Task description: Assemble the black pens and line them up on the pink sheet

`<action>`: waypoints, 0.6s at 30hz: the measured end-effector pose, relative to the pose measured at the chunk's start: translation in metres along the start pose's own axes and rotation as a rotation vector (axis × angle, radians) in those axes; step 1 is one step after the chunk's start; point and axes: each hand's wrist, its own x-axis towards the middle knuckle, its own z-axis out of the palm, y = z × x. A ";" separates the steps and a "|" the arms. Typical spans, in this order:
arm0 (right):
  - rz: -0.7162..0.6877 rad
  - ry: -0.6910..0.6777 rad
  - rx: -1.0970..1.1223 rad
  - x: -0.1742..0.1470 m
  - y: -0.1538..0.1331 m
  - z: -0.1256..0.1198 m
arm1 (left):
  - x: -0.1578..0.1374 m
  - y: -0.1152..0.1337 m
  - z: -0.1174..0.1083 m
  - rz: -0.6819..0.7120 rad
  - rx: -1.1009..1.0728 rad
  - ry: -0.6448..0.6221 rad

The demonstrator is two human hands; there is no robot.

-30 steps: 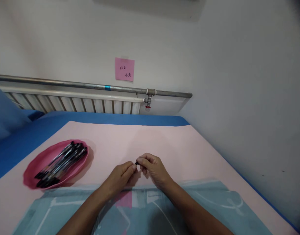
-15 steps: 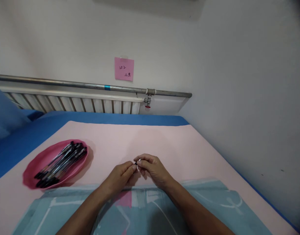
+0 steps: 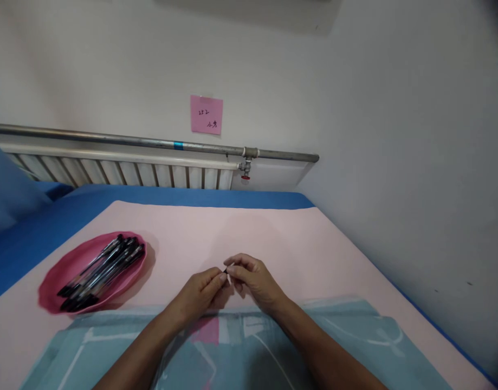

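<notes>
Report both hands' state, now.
Left hand: closed, thumb and finger pinching a small dark item.
Right hand: fingers curled, fingertips at the same item; whether they grip it cannot be told.

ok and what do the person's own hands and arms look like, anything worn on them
Both the left hand and the right hand are ungloved, and I can make out no ring. The left forearm and right forearm are bare, with no sleeve, watch or bracelet visible up to the picture's bottom edge.
</notes>
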 end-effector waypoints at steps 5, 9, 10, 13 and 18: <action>-0.013 0.037 -0.011 0.001 0.001 0.001 | -0.001 0.003 0.001 0.020 0.008 0.014; 0.008 0.025 -0.026 0.001 0.001 0.002 | 0.000 0.005 0.001 -0.009 -0.002 0.001; 0.010 -0.005 -0.028 0.000 0.001 0.002 | 0.000 0.005 0.001 -0.013 -0.017 -0.008; 0.002 -0.031 -0.039 0.000 0.001 0.000 | 0.000 0.006 -0.001 -0.006 -0.042 -0.019; -0.021 0.094 -0.068 0.003 0.002 -0.003 | -0.004 0.008 -0.006 -0.062 -0.063 -0.106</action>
